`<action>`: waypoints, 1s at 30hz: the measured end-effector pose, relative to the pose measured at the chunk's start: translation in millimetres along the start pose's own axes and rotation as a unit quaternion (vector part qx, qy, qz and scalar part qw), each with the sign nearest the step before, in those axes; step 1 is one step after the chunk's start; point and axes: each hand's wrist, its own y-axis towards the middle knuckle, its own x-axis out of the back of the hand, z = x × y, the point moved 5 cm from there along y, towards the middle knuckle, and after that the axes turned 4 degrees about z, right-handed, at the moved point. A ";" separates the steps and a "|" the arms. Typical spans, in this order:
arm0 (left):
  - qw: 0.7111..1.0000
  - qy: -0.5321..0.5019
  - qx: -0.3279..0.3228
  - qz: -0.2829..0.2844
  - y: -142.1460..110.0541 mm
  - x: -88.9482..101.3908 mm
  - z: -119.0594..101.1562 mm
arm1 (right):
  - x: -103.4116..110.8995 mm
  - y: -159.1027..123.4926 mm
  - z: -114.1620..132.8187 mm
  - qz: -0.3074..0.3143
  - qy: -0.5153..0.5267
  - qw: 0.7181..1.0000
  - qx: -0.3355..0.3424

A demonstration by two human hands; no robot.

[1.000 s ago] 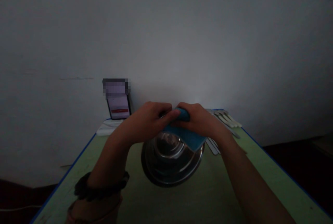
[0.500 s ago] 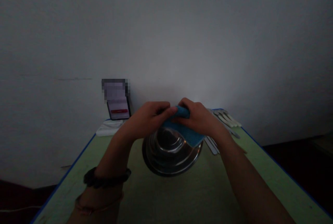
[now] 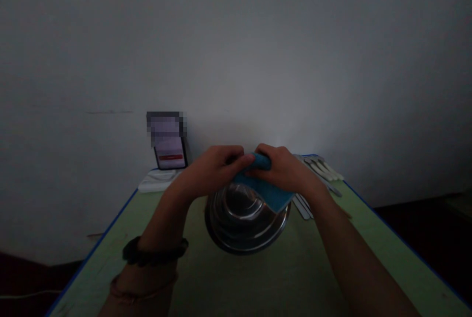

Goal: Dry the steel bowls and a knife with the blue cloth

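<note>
A blue cloth (image 3: 271,193) hangs between my two hands, over the far side of a shiny stainless steel bowl (image 3: 245,238). My left hand (image 3: 216,169) is closed, with its thumb pressed on the bunched upper part of the cloth. Closed round the cloth's right side is my right hand (image 3: 282,167); the fingertips of both hands are partly hidden. One corner of the cloth droops over the bowl's inner rings. The hands and cloth cover the bowl's far rim, so I cannot tell whether something else is held under the cloth.
The green table (image 3: 239,287) has blue edging and stands against a pale wall. At the left back, a phone (image 3: 170,147) leans upright behind a white folded item (image 3: 157,182). Several spoons with pale handles (image 3: 326,169) and other flat metal utensils (image 3: 303,206) lie at the right back.
The whole view has shifted slightly, so the hands, cloth and bowl appear a little lower and further right. Both hands keep nearly the same grip on the cloth.
</note>
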 end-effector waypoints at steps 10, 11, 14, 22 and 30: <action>1.000 0.005 0.000 -0.001 0.6 -1.1 2.3 | 0.0 -0.8 -1.2 -0.001 -0.006 1.000 -0.012; 1.000 0.006 0.000 0.000 0.5 -1.2 1.8 | -0.1 -0.7 -1.6 0.000 -0.007 1.000 -0.014; 1.000 0.007 -0.003 0.004 0.6 -1.3 0.4 | -0.4 -0.6 -2.0 0.004 -0.009 1.000 -0.016; 1.000 0.007 -0.002 0.003 1.1 -2.0 2.0 | -0.3 -1.1 -0.3 0.004 -0.007 1.000 -0.015; 1.000 0.010 -0.001 0.009 0.8 -2.3 2.0 | -0.7 0.3 -1.7 0.006 -0.016 1.000 -0.018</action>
